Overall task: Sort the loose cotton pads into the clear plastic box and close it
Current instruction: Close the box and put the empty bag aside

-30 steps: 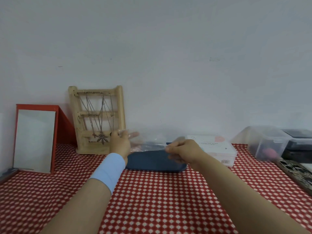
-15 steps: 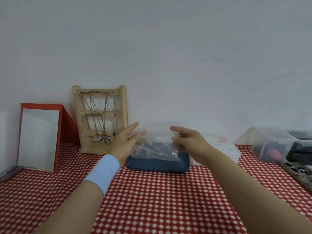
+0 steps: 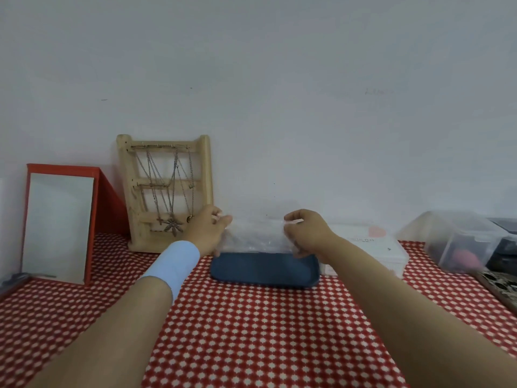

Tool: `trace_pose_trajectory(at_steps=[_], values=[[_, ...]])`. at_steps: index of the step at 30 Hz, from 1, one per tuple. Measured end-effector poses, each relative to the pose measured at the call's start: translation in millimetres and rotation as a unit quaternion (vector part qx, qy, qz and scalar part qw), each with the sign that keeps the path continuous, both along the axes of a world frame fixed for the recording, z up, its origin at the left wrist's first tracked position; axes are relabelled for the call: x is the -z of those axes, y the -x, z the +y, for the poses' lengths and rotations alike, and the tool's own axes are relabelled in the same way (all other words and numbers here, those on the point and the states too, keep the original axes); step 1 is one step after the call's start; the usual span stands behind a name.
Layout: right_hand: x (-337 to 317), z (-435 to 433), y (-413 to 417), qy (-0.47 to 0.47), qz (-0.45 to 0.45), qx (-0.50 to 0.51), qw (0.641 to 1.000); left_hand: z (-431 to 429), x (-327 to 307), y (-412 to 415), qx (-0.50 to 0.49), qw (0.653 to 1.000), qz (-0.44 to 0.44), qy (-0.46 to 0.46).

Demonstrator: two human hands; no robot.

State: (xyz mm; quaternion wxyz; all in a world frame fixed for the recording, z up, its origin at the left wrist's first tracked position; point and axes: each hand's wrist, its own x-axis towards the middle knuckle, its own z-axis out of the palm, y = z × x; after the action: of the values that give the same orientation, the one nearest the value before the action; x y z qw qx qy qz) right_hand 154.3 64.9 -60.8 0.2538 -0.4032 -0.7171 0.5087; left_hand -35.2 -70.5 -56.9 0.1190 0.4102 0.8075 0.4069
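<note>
A clear plastic bag (image 3: pixel 256 236) is held up over a dark blue pouch (image 3: pixel 264 271) at the back of the table. My left hand (image 3: pixel 207 233) pinches the bag's left upper edge. My right hand (image 3: pixel 306 233) grips its right side with curled fingers. What the bag holds is too blurred to tell. A flat clear plastic box with a white label (image 3: pixel 372 247) lies closed just right of the pouch, behind my right wrist. No loose cotton pads can be made out.
A wooden rack with necklaces (image 3: pixel 165 191) leans on the wall behind my left hand. A red-framed mirror (image 3: pixel 60 225) stands at the left. A clear lidded tub (image 3: pixel 458 242) and dark items sit at the right. Red checked cloth (image 3: pixel 251 331) covers the table.
Both hands went from open beside the bag to closed on its two ends, and the bag now stands stretched between them above the pouch.
</note>
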Motion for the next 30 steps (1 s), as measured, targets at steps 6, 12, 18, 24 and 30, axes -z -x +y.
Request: trace_pose_trajectory(at_steps=[6, 12, 18, 24, 30], values=[[33, 10, 29, -0.013, -0.076, 0.022, 0.997, 12, 24, 9, 0.036, 0.983, 0.178, 0.026], [39, 14, 42, -0.267, -0.221, 0.024, 0.938, 23, 46, 5, 0.159, 0.937, 0.214, 0.228], [37, 7, 42, -0.32, -0.347, -0.167, 0.866, 39, 56, 7, 0.152, 0.898, 0.295, 0.287], [55, 14, 35, -0.375, -0.45, -0.156, 0.795, 47, 59, 12, 0.16, 0.893, 0.3, 0.296], [55, 16, 35, -0.437, -0.479, -0.117, 0.752, 52, 65, 13, 0.137, 0.882, 0.335, 0.303]])
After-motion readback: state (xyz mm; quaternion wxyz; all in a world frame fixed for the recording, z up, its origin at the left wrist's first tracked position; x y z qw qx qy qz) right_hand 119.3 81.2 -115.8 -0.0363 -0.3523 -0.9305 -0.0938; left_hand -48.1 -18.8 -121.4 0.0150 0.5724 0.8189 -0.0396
